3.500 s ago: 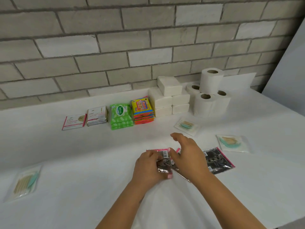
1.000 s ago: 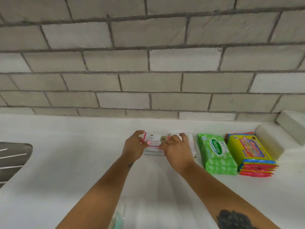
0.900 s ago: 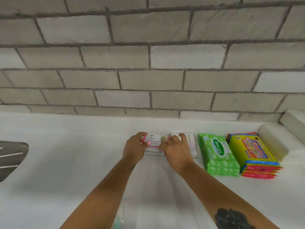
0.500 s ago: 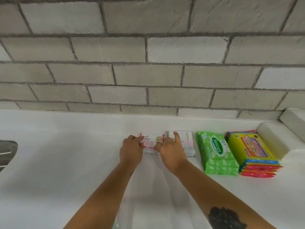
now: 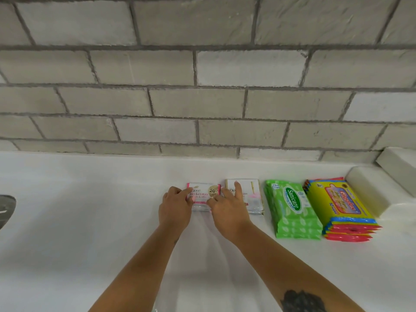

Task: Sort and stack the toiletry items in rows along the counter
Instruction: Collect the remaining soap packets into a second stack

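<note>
- The brick wall [image 5: 202, 75] of grey-white blocks fills the upper half of the view.
- The white desk [image 5: 78, 233] runs below the wall and carries one row of toiletry items near its far edge.
- White blocks [image 5: 369, 192] lie at the right end of the row; what they are cannot be told.
- The stack of yellow packs [image 5: 340, 210] lies just left of the blocks. Label reads "Giggles" and "10 wipes". Red edges show at the near end.
- The stack of green packs [image 5: 292, 210] lies just left of the yellow stack. Label reads "Sanicare" and "15".
- The second sachet stack [image 5: 253, 197], white with gold edges, lies between the green stack and the pink-edged stack. Visible letters: "Do".
- The pink-edged sachet stack [image 5: 203, 195] forms the left end of the row. Label reads "Dove", "bio keratin" and "20".
- The right hand [image 5: 227, 210] lies between the two sachet stacks. Its index finger is straight and rests on the second sachet stack; its thumb touches the pink-edged stack's near edge.
- The left hand [image 5: 175, 208] touches the left edge of the pink-edged stack with loosely bent fingers; whether it grips cannot be told.
- A dark tattoo [image 5: 301, 300] marks the right forearm.
</note>
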A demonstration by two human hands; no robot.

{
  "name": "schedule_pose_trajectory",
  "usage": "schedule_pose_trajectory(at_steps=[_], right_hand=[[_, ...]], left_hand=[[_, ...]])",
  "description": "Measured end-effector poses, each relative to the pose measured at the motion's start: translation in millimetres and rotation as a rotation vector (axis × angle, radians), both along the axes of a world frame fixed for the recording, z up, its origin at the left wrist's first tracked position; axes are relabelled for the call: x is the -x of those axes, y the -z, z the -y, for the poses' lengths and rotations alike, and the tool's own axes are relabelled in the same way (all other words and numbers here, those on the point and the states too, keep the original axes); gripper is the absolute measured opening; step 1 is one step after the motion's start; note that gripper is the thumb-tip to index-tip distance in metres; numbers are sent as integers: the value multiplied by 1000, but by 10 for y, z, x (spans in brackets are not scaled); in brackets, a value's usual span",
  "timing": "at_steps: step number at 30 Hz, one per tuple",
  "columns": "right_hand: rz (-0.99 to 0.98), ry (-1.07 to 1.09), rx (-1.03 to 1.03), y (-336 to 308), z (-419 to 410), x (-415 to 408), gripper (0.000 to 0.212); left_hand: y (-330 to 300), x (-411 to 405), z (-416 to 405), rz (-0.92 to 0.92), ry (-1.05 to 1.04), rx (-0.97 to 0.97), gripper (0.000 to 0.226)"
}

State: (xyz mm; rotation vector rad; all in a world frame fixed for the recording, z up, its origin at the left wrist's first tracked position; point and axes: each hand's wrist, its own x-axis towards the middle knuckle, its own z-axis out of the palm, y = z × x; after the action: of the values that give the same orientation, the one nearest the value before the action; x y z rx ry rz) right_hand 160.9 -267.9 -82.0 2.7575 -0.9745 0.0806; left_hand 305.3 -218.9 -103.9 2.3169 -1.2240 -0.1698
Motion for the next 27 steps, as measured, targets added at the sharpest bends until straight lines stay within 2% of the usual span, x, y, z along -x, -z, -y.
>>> schedule_pose_trajectory(at_steps=[6, 9, 12, 19, 22, 27], right_hand=[[82, -3, -37, -77, -76, 62, 42], [249, 27, -55, -149, -158, 159, 39], [385, 96, 5, -186, -236, 337, 47], [552, 186, 43, -308, -534, 997, 47], [630, 250, 58, -354, -689, 1336, 44], [652, 359, 84, -372, -917, 1989, 43]], left_hand=[[-97, 61, -29, 24, -18, 37, 40], [-170, 169, -81, -31, 3, 118, 36], [-236, 337, -173, -61, 48, 196, 31], [-402, 932, -406, -108, 181, 327, 25], [-482, 1277, -473, -129, 236, 325, 24], [-591, 1938, -547, -213, 348, 300, 24]])
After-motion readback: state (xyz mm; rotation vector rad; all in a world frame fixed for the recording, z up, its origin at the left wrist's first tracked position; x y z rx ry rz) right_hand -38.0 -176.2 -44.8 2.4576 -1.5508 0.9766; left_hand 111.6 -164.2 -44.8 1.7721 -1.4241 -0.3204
